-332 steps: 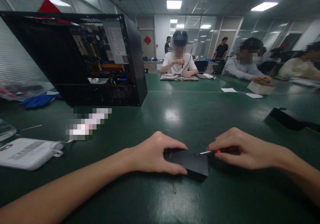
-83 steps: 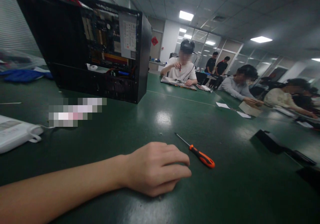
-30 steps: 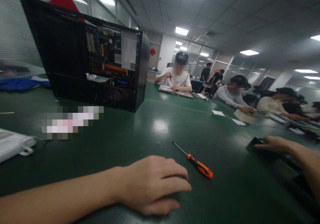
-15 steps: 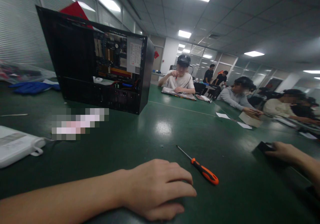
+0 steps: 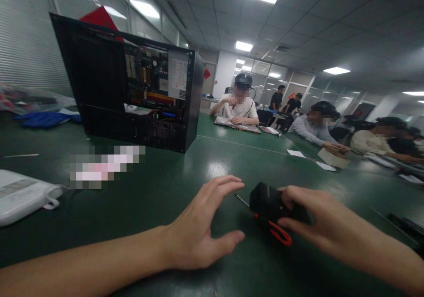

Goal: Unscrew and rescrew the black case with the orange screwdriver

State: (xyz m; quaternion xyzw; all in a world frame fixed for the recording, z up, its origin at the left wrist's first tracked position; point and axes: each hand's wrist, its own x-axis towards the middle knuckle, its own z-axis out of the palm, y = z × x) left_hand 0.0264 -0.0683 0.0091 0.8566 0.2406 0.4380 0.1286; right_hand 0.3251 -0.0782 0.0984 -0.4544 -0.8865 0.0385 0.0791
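My right hand (image 5: 314,208) grips a small black box-shaped object (image 5: 266,200), fingers on top and thumb below; its exact kind is unclear. Behind and beneath that object lies a screwdriver (image 5: 281,234) on the green table (image 5: 159,186), with only its shaft tip and part of the orange handle showing. My left hand (image 5: 202,226) is empty, thumb and fingers spread apart. Its fingertips point toward the black object, a short gap away from it.
An open computer case (image 5: 159,131) stands at the back left. Left of it are blue gloves (image 5: 46,118) and a white device (image 5: 26,197) with a loop. Several people sit around the table; a box (image 5: 333,156) and papers (image 5: 296,153) lie toward the right.
My right hand has brought the black object leftward from the far right to above the screwdriver. My left hand has lifted and opened toward it.
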